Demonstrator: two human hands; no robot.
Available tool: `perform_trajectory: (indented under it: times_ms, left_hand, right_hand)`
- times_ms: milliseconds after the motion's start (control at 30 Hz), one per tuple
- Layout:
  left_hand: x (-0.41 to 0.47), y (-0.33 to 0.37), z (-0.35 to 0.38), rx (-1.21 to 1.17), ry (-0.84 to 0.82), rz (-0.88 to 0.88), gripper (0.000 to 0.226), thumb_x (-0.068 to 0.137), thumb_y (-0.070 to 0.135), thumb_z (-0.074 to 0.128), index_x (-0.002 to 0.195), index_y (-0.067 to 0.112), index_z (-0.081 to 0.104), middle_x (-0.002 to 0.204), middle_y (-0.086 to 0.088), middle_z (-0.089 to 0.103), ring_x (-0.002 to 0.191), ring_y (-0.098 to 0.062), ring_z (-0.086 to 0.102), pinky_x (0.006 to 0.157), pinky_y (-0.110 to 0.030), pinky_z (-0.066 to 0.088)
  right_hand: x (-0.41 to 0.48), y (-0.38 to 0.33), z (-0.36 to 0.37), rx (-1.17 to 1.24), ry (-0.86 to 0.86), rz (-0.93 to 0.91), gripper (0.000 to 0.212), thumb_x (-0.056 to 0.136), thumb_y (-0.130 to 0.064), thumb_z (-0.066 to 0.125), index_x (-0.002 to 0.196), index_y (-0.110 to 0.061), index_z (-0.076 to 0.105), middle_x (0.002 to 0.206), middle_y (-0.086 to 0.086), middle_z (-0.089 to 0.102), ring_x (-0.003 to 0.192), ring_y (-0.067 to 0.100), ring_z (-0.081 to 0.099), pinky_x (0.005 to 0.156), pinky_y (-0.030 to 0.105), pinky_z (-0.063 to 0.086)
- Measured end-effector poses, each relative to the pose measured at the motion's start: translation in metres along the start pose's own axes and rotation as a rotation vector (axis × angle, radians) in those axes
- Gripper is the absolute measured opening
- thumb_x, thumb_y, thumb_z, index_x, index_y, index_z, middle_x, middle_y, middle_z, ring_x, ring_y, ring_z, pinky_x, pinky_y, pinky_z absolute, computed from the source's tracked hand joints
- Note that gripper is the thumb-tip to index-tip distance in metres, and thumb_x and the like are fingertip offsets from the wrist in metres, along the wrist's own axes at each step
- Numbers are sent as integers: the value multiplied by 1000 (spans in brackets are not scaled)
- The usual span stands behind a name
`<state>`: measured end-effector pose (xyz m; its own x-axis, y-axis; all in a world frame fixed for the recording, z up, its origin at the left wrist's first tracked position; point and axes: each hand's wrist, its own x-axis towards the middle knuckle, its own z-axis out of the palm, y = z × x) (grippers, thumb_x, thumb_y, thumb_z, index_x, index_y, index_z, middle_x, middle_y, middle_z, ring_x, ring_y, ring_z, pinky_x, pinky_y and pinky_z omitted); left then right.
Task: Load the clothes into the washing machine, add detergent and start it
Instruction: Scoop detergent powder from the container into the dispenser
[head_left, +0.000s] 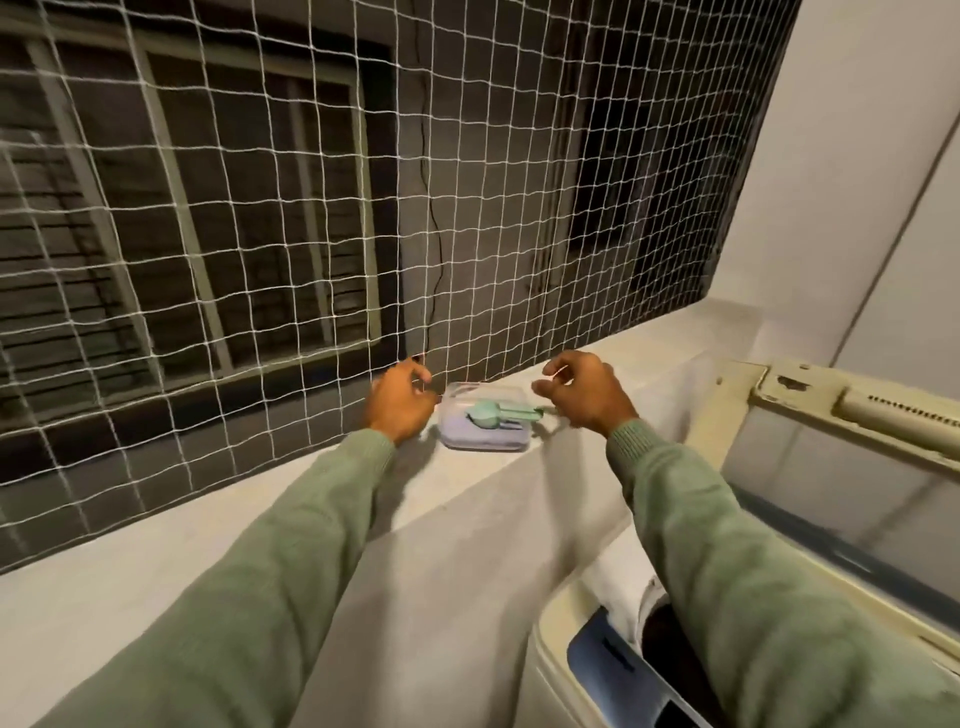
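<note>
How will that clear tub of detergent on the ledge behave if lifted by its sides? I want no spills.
The clear tub looks like thin plastic, so its walls may flex when squeezed. It seems only partly filled with pale powder, so probably light. The green scoop lies loose inside with its handle over the rim; tilting could tip it out.

A white string net (322, 208) stretches across the opening above a pale concrete ledge (156, 571). Behind the net stands a dark wall with a barred window (197, 218); a thin black line, perhaps a cable (435, 260), runs down it.
</note>
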<state>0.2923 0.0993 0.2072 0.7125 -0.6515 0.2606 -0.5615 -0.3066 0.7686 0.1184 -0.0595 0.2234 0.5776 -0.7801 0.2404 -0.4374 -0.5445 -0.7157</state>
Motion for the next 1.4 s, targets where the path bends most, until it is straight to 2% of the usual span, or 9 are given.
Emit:
perform_trajectory:
  times_ms: [133,267,333,567,700,900,1033,1133,1400]
  left_hand:
    - [8,-12,9,71,-73,-90,5,88,19,62,84,21,59,106,-7,66,108,-29,58,99,-45,47]
    - [11,-11,20,101,-114,-212,27,89,35,63,72,14,62,63,-5,59,60,-22,57,77,-42,58]
    - [12,-5,23,157,-117,-234,32,88,39,64,67,16,57,57,-3,53,59,-23,55,74,-42,59]
    - [13,11,27,142,-123,-276,16,87,18,63,75,12,55,83,-12,70,72,-30,68,72,-43,60]
    - [9,30,28,-63,-154,-335,5,94,6,53,96,9,49,94,-14,65,64,-30,65,49,-35,58]
    - [-2,60,39,-467,-293,-377,20,98,4,47,113,11,36,97,-11,50,57,-29,58,38,-35,54]
    - [-15,78,67,-605,-370,-378,23,98,5,45,120,8,42,93,-9,50,67,-28,60,46,-38,56]
    - [-28,90,93,-690,-462,-368,13,97,2,42,92,10,50,86,-9,52,67,-24,59,62,-40,58]
    - [-66,113,190,-770,-698,-394,11,93,-1,43,102,4,47,92,-12,49,71,-26,55,78,-48,56]
  right_hand:
    - [14,-2,5,-42,-72,137,34,80,-48,71,92,-20,57,91,9,67,74,29,71,69,46,60]
    - [19,-3,9,-14,-180,232,40,87,-41,68,96,-3,60,84,14,71,72,30,72,65,43,61]
    - [23,0,11,24,-205,245,36,88,-34,69,92,1,64,80,17,72,69,31,72,64,44,61]
    - [33,7,24,152,-247,273,21,85,-13,72,87,7,67,76,25,71,70,37,72,69,49,60]
    - [36,13,24,152,-143,247,16,74,-13,79,79,-3,66,83,18,72,75,34,71,74,49,59]
    - [23,19,-14,271,-96,283,27,85,-19,73,91,7,68,71,14,66,54,27,64,64,46,61]
    - [-6,32,-53,296,-148,315,32,82,-29,76,97,-2,71,82,13,67,60,25,63,65,38,61]
    - [-28,51,-78,283,-132,372,38,75,-22,82,105,-7,65,92,17,68,64,28,64,64,38,61]
    - [-91,134,-127,44,200,400,28,72,-17,85,87,-1,69,66,10,63,46,18,59,42,25,51]
